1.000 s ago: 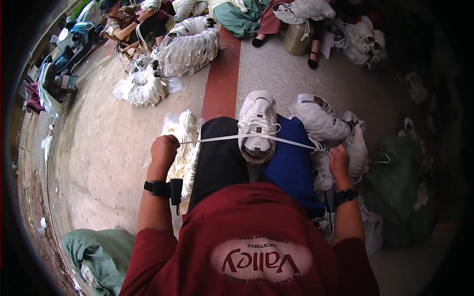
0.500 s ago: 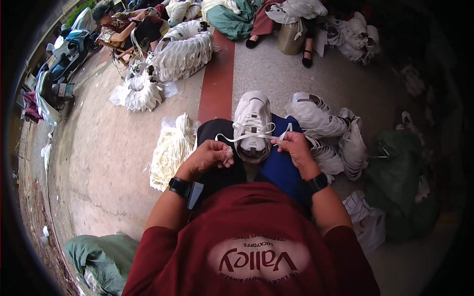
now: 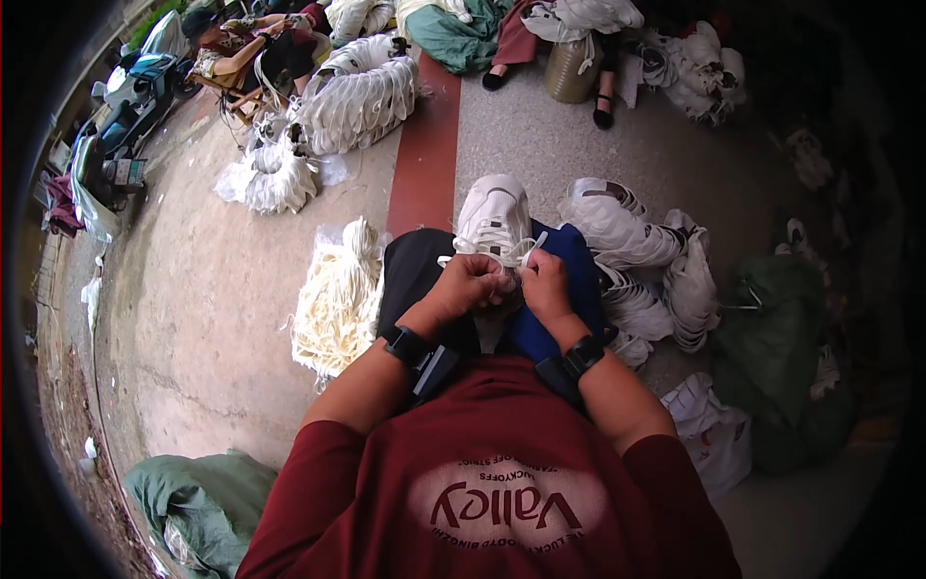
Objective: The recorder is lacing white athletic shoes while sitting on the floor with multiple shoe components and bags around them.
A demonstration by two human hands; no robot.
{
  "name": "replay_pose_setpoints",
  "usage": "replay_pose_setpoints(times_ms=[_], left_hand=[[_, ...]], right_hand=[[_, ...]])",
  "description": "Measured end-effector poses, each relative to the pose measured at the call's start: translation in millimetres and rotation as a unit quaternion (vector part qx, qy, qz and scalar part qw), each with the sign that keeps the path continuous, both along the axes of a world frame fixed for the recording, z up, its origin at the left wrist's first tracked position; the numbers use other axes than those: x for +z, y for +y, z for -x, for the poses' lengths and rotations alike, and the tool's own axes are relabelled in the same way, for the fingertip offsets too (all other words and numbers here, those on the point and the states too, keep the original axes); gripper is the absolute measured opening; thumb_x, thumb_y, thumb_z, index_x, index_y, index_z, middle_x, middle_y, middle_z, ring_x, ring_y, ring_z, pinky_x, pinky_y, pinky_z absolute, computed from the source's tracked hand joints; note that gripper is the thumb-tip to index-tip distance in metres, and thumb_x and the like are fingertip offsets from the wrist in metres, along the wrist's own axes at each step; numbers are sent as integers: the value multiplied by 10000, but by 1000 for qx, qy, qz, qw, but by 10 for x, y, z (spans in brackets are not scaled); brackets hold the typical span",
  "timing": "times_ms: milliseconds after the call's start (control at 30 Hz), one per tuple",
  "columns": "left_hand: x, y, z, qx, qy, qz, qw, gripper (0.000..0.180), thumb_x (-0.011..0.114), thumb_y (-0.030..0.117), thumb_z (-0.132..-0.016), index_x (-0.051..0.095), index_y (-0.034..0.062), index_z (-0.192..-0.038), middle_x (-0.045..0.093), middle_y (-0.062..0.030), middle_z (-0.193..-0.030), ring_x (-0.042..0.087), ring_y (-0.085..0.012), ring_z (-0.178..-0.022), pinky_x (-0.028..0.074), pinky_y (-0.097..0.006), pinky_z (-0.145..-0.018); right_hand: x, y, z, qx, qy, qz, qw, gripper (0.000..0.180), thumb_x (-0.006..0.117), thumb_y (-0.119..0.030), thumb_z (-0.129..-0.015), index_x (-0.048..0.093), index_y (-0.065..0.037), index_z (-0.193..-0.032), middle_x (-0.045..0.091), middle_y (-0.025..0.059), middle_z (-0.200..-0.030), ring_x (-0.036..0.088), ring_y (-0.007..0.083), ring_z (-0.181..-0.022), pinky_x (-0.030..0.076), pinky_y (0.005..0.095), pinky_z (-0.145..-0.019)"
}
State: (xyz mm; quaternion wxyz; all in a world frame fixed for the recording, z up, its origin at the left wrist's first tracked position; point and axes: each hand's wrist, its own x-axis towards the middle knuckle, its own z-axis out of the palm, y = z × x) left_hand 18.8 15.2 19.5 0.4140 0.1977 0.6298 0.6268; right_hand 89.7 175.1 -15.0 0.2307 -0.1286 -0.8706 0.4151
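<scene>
A white sneaker (image 3: 493,205) sits between my knees, toe pointing away from me. Its white shoelace (image 3: 531,249) is threaded across the front, with loose parts sticking out to both sides. Over the ankle end of the sneaker, my left hand (image 3: 467,286) is closed in a pinch on the lace, its fingertips partly hidden. Close beside it, my right hand (image 3: 546,288) pinches the lace too, with a strand rising above its fingers. Both hands cover the sneaker's opening.
Left of my knees lies a pile of cream laces (image 3: 338,299). Bundled white shoes (image 3: 627,232) lie to the right, near a green sack (image 3: 776,357). Another green sack (image 3: 198,502) is at lower left. Farther off are white bundles (image 3: 355,101), a seated person (image 3: 241,58) and scooters (image 3: 145,82).
My hands, spread apart with the lace stretched between them, have come together over the sneaker's ankle end. The left moved right, the right moved slightly left.
</scene>
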Motion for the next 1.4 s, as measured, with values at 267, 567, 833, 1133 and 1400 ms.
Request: replay_pose_setpoints(times_ms=[267, 567, 833, 1133, 1400], left_hand=[[-40, 187, -62, 28, 342, 101, 934, 133, 552, 112, -843, 610, 0, -802, 553, -60, -577, 548, -93, -555, 439, -276, -507], [-203, 394, -9, 15, 473, 192, 860, 172, 560, 147, -767, 631, 0, -714, 607, -205, -672, 627, -324, -615, 486, -415, -587], [50, -212, 92, 2, 443, 301, 844, 166, 572, 186, -748, 664, 48, -734, 622, -205, -719, 616, -389, -716, 499, -455, -665], [89, -735, 184, 244, -55, -73, 965, 125, 669, 113, -824, 645, 52, -718, 588, 18, -611, 487, -42, -495, 357, -183, -453], [-179, -376, 204, 221, -44, -78, 971, 41, 656, 20, -788, 653, -21, -788, 619, -24, -666, 560, -79, -569, 459, -215, -524]], right_hand=[[303, -145, -178, 44, -33, -209, 976, 73, 593, -74, -765, 543, -22, -772, 555, 188, -688, 580, 371, -671, 468, 461, -578], [51, -122, -152, 13, 1, -203, 979, 72, 566, -59, -758, 541, 4, -782, 553, 207, -693, 567, 395, -675, 463, 476, -585], [193, -85, -199, 11, -80, -140, 987, 80, 599, -65, -741, 546, -17, -705, 570, 199, -717, 564, 398, -701, 461, 464, -623], [304, -416, 128, 206, -77, -67, 973, 82, 563, -73, -755, 578, 8, -761, 591, 190, -686, 594, 374, -679, 461, 441, -616], [186, -494, 166, 180, -177, 257, 933, 154, 492, 14, -854, 574, 53, -979, 631, 81, -778, 613, 110, -696, 486, 223, -622]])
